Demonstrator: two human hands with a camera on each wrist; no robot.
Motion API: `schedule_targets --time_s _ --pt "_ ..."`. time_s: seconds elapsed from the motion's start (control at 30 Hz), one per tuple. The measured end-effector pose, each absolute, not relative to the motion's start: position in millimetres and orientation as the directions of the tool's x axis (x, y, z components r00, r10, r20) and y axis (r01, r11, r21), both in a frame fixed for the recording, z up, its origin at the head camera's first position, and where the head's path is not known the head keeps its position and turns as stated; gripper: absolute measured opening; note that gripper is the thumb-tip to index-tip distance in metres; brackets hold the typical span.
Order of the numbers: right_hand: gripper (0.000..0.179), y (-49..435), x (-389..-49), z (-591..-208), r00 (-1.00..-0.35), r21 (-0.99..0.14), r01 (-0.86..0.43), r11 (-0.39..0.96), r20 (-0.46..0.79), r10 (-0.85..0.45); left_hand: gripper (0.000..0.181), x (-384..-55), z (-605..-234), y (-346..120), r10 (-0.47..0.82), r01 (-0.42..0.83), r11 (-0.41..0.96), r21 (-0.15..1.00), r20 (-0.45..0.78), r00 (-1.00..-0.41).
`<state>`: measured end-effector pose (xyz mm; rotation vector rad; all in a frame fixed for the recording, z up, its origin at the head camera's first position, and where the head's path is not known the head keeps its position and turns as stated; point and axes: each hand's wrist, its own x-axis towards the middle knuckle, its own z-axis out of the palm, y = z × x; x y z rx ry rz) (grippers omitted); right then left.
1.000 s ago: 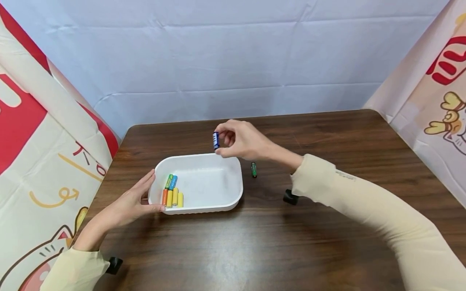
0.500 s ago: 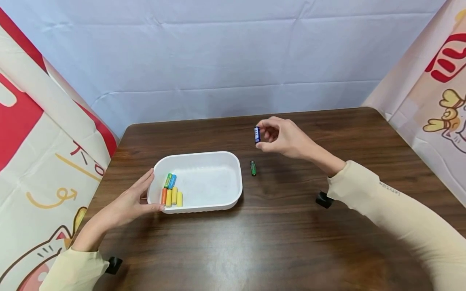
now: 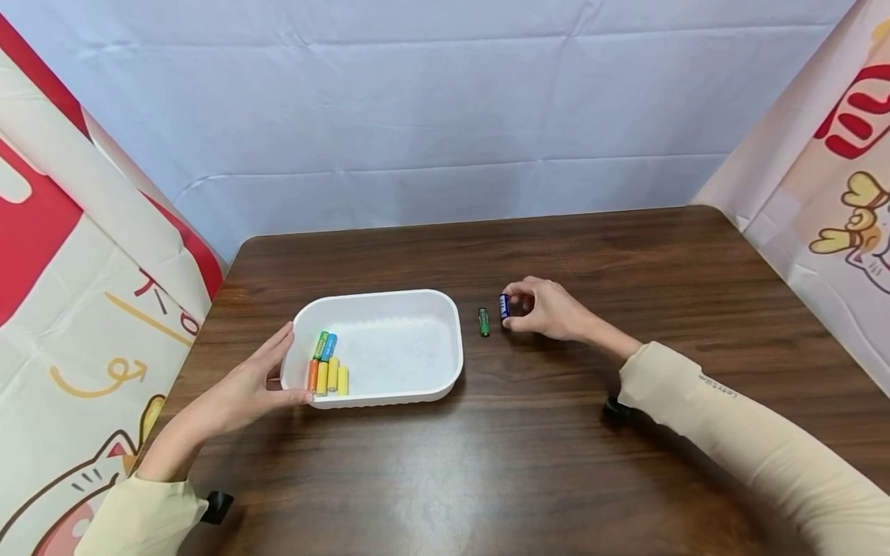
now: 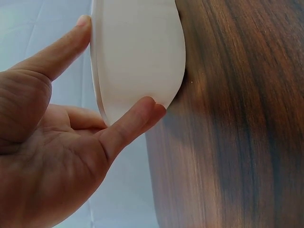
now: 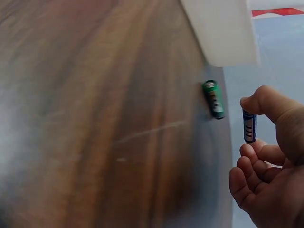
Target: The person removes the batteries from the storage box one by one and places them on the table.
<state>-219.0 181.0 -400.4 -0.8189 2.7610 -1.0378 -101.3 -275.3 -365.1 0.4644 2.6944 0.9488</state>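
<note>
My right hand pinches a blue battery end to end between thumb and fingers, low over the table. In the right wrist view, the same blue battery spans from thumb to fingertip. Just left of it a green battery lies on the table, apart from it. My left hand holds the left end of a white plastic tray, thumb at the near rim and fingers along the far left side. In the tray's left part, orange, yellow, green and blue batteries lie in two rows.
The dark wood-grain table reaches back to a pale cloth backdrop. Printed cloths with cartoon figures hang at the left and right. Black wrist mounts sit under both forearms.
My right hand has carried the blue battery from above the tray rightward, past the green battery, then down close to the table. The left hand and tray have stayed in place.
</note>
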Motion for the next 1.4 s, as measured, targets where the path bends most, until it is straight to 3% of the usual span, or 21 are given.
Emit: schedule_targets --time_s 0.67,1.4 --pt "0.038 171 -216 -422 -0.835 -0.549 -0.506 0.665 0.119 -0.537 0.106 -100 -365 -275 0.369 0.210 0.744 0.634 -0.127 -0.921" --pt "0.049 172 -213 -422 -0.864 -0.585 -0.446 0.677 0.083 -0.497 0.105 -100 -365 -276 0.370 0.212 0.740 0.638 -0.124 -0.921"
